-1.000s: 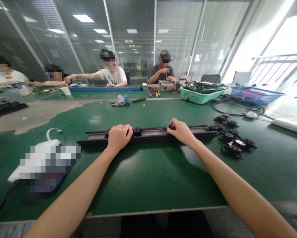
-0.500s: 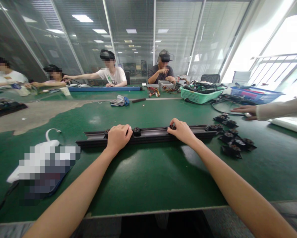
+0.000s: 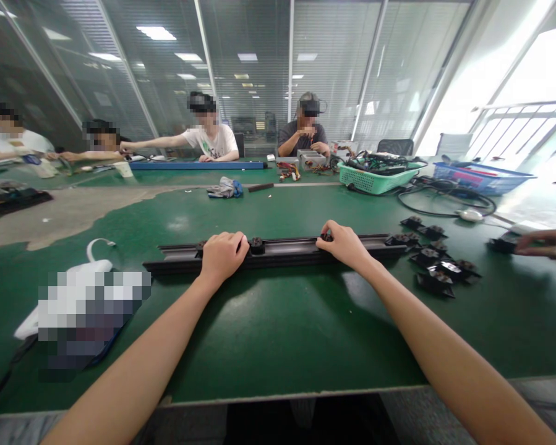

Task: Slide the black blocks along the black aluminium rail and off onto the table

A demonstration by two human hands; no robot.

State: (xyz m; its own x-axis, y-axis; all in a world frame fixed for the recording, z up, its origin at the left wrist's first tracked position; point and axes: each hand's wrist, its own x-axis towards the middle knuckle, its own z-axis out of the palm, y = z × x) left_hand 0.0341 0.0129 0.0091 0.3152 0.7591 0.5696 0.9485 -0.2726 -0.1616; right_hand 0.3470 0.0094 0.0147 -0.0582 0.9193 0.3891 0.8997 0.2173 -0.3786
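A long black channel-shaped rail (image 3: 287, 261) lies crosswise on the green table in front of me. My left hand (image 3: 224, 256) is closed over its left half, fingers curled on the far side. Just right of those fingers a small black round part (image 3: 257, 245) sits in the channel; another dark part shows partly behind my left hand. My right hand (image 3: 342, 242) pinches a similar black part (image 3: 326, 237) in the right half of the rail. Its underside is hidden by the fingers and rail wall.
Several black parts with square bases (image 3: 438, 262) lie right of the rail. Another person's hand (image 3: 542, 242) holds one at the right edge. A white pouch (image 3: 73, 290) lies left. Farther back are a green basket (image 3: 382, 179), a blue basket (image 3: 486, 178) and crumpled gloves (image 3: 224, 188).
The other person's hand at the right has moved from above the cable toward the right edge and now holds a black part. My hands stay almost where they were.
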